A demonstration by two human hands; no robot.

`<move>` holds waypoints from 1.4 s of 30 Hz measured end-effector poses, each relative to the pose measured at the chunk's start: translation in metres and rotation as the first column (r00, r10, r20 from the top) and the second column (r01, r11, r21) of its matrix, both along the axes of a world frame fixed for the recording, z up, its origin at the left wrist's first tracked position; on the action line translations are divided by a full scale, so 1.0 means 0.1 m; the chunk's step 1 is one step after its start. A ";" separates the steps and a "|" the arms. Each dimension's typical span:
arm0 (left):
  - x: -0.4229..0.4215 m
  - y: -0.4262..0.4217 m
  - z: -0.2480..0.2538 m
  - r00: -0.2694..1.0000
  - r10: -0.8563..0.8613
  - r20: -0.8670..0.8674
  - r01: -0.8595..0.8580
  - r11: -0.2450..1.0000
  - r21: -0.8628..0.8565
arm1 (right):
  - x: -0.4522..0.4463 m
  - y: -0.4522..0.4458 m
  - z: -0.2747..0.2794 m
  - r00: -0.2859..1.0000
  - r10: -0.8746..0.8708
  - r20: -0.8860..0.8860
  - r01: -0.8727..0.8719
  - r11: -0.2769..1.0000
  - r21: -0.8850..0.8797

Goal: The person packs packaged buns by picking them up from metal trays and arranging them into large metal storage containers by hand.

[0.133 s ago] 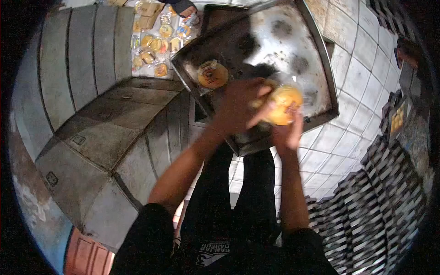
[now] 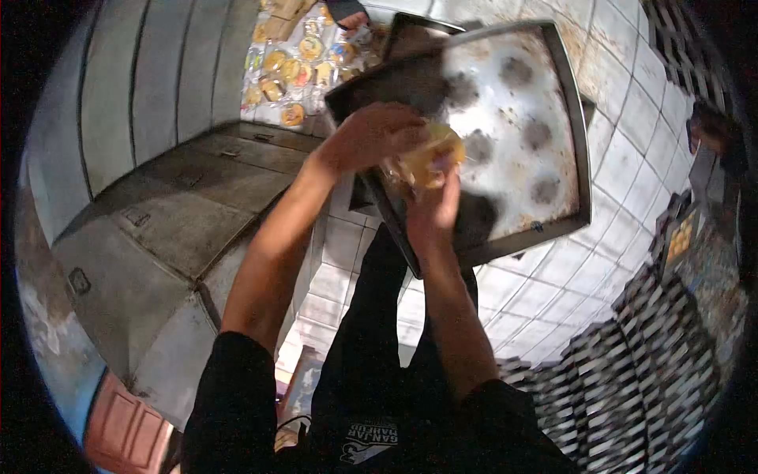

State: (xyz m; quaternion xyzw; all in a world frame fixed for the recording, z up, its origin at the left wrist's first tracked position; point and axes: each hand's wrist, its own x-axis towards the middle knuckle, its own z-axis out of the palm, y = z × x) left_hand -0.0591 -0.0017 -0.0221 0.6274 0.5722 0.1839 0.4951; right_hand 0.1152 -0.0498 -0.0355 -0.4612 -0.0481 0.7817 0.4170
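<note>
White square tiles cover the ground to the right of the hands and behind them. To the left of the hands stands a bulky cabinet of worn grey metal panels. Beyond the hands and to their left, yellow round breads in clear plastic lie scattered over a white surface, near a piece of brown cardboard; another person's hand, in a dark sleeve, reaches in there. Far to the right and nearer the wearer is a mass of black-and-pale slatted shapes.

Directly under the hands is a large dark metal tray with a raised rim, its sheen broken by round, sooty marks. The left hand and right hand together hold one yellow round bread in clear plastic over the tray's left half. The left fingers curve over its far left side, blurred; the right hand supports it from the near side, thumb against it. How tightly each hand grips cannot be told.

Compared with the earlier frame, both hands and the bread they hold are further left over the tray, exposing more of the round marks. The wrapped bread that lay on the tray's left is out of sight, its former spot now mostly behind the left hand. The whole view has also shifted slightly.
</note>
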 end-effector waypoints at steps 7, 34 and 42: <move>0.02 -0.60 -0.86 0.894 0.169 0.415 -0.186 0.983 0.002 | 0.06 -0.06 0.32 0.984 0.147 0.098 -0.154 0.986 0.062; -2.56 -7.60 4.16 0.243 0.846 -0.475 -0.916 0.360 0.174 | -5.04 -4.72 3.09 -0.875 0.170 0.454 -0.338 -0.886 -0.318; -3.70 -7.44 3.21 0.741 0.575 -0.347 -0.662 0.714 -0.229 | -4.08 -4.66 3.55 -0.557 0.369 0.744 -0.614 -0.787 -0.069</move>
